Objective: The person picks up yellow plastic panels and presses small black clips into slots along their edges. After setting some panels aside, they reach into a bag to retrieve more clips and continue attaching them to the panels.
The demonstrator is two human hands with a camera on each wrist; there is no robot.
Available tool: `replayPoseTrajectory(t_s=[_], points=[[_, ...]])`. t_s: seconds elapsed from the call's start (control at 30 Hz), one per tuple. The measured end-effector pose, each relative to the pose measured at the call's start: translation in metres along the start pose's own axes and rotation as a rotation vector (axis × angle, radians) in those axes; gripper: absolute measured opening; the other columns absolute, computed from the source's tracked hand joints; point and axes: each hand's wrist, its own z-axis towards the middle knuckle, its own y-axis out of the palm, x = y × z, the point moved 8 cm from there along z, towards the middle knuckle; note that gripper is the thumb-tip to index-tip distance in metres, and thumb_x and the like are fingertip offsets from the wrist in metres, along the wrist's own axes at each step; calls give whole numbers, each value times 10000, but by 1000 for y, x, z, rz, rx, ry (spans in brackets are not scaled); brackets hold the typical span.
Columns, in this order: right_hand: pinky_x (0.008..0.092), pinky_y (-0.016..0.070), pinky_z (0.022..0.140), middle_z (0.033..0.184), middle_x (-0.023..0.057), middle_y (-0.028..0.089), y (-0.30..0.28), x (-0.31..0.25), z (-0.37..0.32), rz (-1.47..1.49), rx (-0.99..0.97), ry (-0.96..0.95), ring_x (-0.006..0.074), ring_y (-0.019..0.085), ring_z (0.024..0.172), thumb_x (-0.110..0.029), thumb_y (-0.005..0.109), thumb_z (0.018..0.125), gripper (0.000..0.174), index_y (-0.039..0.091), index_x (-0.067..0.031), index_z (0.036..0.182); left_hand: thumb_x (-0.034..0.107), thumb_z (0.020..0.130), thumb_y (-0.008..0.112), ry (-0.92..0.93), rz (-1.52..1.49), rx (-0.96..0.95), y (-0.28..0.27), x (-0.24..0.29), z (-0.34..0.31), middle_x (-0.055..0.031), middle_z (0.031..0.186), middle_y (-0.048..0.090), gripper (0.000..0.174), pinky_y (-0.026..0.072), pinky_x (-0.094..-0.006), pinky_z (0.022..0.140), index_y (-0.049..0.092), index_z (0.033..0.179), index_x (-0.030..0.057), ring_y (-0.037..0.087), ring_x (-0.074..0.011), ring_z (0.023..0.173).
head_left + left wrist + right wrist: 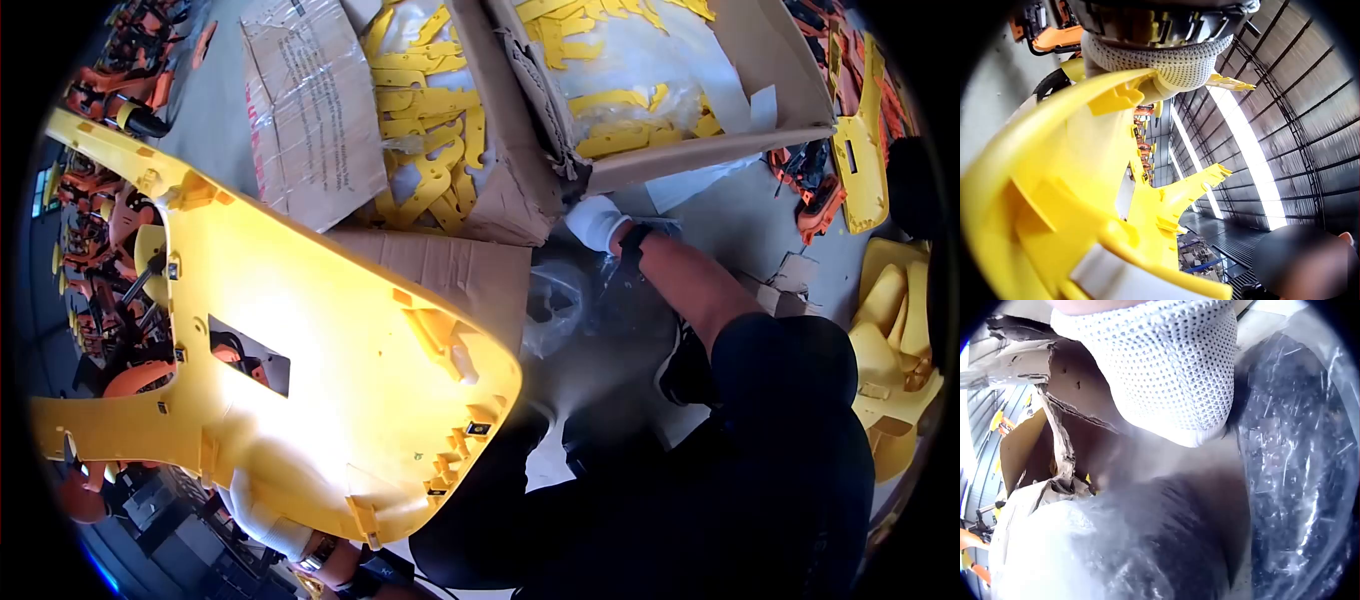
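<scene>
A large yellow plastic panel with clips along its edges and a rectangular cutout is tilted up in front of me. My left hand, in a white knit glove, grips the panel's lower edge; some of its fingers are hidden behind it. In the left wrist view the glove meets the panel's rim. The right hand, also gloved, is down by the corner of the open cardboard boxes. Clear plastic bags with dark contents lie beside and below it in the right wrist view. Its fingers are hidden, so whether it holds anything I cannot tell.
Two open cardboard boxes hold many flat yellow parts and plastic film. A cardboard flap lies to their left. More yellow panels are stacked at the right. Orange and black machine parts line the far left.
</scene>
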Motion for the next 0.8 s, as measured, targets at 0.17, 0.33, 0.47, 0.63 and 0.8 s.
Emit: replayPoseTrajectory(t_s=[0.17,0.33,0.47,0.63,0.8], points=[[477,536,723,854,174,714,1,-12,-13,241,34,-26,376,687,789,-215,610,802,180,732,-85,827,88,937,517,162,128,-14,11,36,-2,-121,1196,623,386,528,-338,846,546,1305,-23,631,-220,995],[473,528,708,799,197,698,-88,-34,-32,386,-85,-254,386,674,744,-238,601,791,233,741,-52,802,42,876,547,306,-123,-108,14,84,-12,-110,1106,670,374,538,-305,800,609,1232,-54,660,-204,904],[364,511,568,727,101,665,-215,-38,-100,834,-206,-17,226,632,571,-263,642,854,265,710,-25,947,-25,858,546,435,-112,-160,1,134,-23,-113,1110,694,454,552,-276,791,580,1310,-60,684,-187,876],[260,528,536,772,71,677,-363,-13,-190,1237,372,-78,126,635,606,-183,638,906,213,676,2,1003,-61,847,546,561,-26,-289,-15,208,-56,-109,1139,688,462,550,-279,812,571,1307,-81,685,-173,908],[242,543,627,869,60,698,-461,-30,-337,1293,689,-289,96,644,702,-85,617,913,202,676,24,1072,-62,850,550,568,67,-398,-15,227,-99,-104,1141,688,482,545,-270,807,548,1332,-92,679,-157,914]])
